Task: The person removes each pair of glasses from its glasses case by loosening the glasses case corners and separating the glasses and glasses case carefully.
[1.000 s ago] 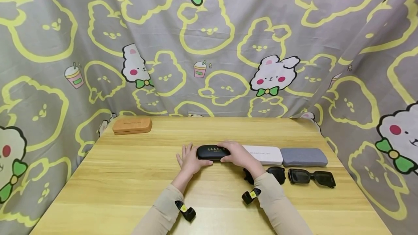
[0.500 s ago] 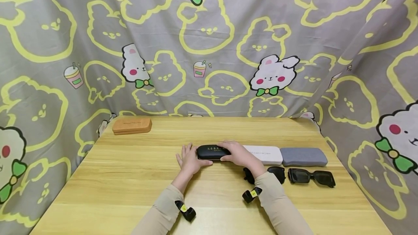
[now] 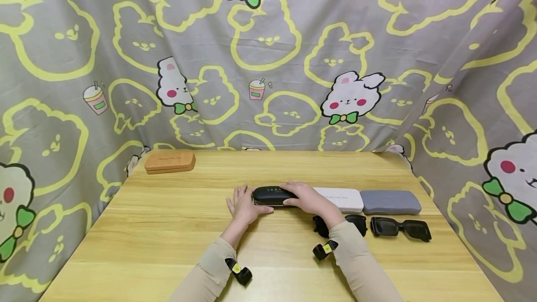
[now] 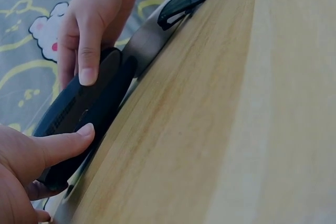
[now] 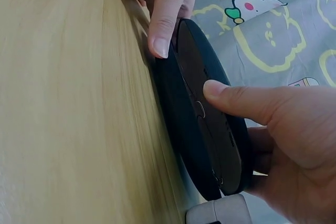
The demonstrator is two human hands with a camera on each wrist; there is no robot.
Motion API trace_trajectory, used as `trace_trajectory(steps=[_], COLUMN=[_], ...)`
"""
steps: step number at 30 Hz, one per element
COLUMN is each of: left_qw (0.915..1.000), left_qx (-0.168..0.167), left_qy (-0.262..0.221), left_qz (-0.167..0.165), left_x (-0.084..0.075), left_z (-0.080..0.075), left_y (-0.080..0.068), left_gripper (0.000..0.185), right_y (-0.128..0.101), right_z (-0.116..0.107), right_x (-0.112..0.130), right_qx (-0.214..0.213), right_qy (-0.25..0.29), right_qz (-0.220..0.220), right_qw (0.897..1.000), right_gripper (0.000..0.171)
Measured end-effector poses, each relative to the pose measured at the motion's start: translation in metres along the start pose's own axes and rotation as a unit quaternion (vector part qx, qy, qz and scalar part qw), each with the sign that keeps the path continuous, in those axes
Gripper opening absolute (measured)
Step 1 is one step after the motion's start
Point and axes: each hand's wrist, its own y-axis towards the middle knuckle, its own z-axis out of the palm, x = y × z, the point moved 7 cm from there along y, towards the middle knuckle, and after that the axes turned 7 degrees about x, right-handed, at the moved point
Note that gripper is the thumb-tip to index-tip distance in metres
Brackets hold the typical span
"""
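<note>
A black glasses case with gold lettering lies on the wooden table between both hands. My left hand grips its left end, the thumb along the front of the lower half. At the right end, my right hand pinches the lid, thumb in front and fingers behind. In the right wrist view the case shows a narrow gap between lid and base; its inside is hidden. A white glasses case sits just right of the black one, partly behind my right hand.
A grey-blue glasses case adjoins the white one. In front lie black sunglasses and a second pair of sunglasses, partly covered by my right wrist. An orange-brown case stands at the table's far left. A patterned curtain hangs behind.
The black case's lid has tilted up and back slightly under my right hand, and its lettering looks more foreshortened. My left hand stays in place.
</note>
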Motion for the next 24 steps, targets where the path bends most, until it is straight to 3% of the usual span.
trace_trajectory(steps=[14, 24], left_qw=[1.0, 1.0], left_qx=[-0.002, -0.001], left_qy=[0.001, 0.0], left_qz=[0.002, 0.004], left_x=[-0.0013, -0.0012], left_z=[-0.0005, -0.0008], left_y=[-0.0016, 0.0], left_gripper=[0.092, 0.089], right_y=[0.0019, 0.0033], right_z=[0.0008, 0.0024], right_x=[-0.0057, -0.0095], right_qx=[-0.002, 0.003], right_qy=[-0.001, 0.004], right_qz=[-0.025, -0.018], right_qw=[1.0, 1.0], right_gripper=[0.051, 0.053])
